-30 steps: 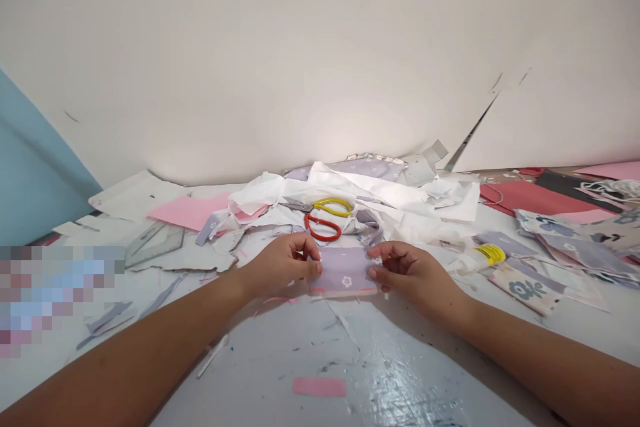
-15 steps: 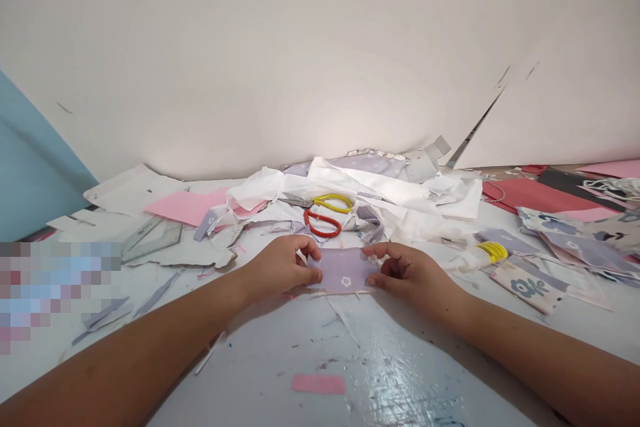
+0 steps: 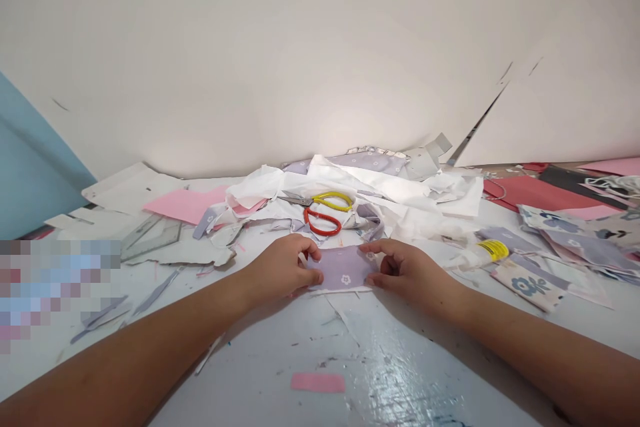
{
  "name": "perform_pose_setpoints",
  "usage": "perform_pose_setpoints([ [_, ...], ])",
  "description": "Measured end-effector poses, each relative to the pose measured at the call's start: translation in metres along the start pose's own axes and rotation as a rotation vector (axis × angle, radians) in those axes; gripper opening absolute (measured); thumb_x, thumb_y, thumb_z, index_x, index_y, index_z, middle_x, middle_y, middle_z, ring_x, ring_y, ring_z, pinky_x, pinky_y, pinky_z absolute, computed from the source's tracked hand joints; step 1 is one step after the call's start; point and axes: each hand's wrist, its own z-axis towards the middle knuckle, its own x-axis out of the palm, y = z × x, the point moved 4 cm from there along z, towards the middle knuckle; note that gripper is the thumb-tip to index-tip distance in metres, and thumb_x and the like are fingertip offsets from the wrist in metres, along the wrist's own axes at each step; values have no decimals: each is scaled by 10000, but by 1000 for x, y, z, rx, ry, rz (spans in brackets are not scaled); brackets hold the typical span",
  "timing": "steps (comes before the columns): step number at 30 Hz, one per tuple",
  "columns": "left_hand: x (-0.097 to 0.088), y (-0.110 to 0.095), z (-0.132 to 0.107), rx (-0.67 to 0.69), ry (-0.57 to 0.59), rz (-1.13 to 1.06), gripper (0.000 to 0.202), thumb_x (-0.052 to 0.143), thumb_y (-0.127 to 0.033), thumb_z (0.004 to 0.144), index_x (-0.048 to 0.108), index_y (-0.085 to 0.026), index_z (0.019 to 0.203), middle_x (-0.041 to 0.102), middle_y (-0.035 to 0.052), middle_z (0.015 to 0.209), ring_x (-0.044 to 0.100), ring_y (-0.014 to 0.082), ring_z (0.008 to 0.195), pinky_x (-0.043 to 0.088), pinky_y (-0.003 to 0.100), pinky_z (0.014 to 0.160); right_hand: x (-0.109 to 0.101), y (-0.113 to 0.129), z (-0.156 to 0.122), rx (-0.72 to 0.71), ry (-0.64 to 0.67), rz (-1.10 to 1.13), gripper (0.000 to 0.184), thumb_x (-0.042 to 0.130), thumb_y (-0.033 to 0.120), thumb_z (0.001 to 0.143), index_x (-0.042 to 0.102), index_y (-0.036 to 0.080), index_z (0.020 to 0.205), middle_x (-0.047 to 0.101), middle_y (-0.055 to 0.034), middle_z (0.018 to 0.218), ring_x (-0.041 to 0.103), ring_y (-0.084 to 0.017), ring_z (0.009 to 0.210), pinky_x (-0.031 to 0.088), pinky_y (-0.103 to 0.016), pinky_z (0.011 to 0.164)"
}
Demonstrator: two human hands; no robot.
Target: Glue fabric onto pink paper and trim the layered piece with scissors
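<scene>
A small lavender rectangle with a white flower print (image 3: 340,267), paper or cloth, lies low over the table in front of me. My left hand (image 3: 285,270) pinches its left end between thumb and fingers. At the opposite end, my right hand (image 3: 407,273) holds the piece the same way. A white edge shows along its near side. Just beyond it, scissors with one yellow and one red handle (image 3: 323,221) rest on crumpled white paper (image 3: 400,200). A short pink strip (image 3: 318,383) lies nearer to me.
Pink paper (image 3: 187,205) and a clear set square (image 3: 153,239) lie to the left. On the right are a clear bottle with a yellow label (image 3: 493,250), several flower-print pieces (image 3: 530,283) and red paper (image 3: 545,195). A pale wall (image 3: 300,67) rises behind the table.
Both hands keep their pinch on the lavender piece, which is almost unmoved. The view has shifted very slightly.
</scene>
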Motion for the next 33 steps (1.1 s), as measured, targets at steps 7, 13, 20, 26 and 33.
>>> perform_pose_setpoints([
  [7,1,1,1,-15,24,-14,268,604,-339,621,521,-229,850,534,-66,528,471,91,393,373,195,404,0,0,0,38,25,17,394,585,292,656,553,231,1044,437,52,569,434,-102,528,324,-215,486],
  [13,1,3,2,-21,32,-5,266,605,-337,616,523,-230,845,533,-71,502,470,91,387,363,192,406,-1,2,0,68,21,4,397,594,289,644,562,226,1035,461,49,570,447,-104,522,320,-218,483],
  [20,3,0,0,-17,43,15,270,601,-335,615,511,-231,847,550,-62,490,486,112,419,356,199,408,-1,4,-1,74,19,-10,392,593,285,648,561,229,1035,466,39,584,458,-111,532,328,-223,486],
  [26,3,-1,-1,-16,34,44,260,597,-344,620,510,-240,842,527,-69,496,487,109,422,357,200,416,-1,2,-2,66,21,-37,393,588,304,651,555,239,1037,485,38,595,471,-119,545,343,-230,497],
  [33,2,-1,0,30,-32,151,271,603,-390,613,549,-250,838,518,-41,644,515,116,492,374,218,465,-1,4,-1,51,17,-92,384,581,300,648,553,245,1027,508,32,609,487,-127,544,353,-233,496],
])
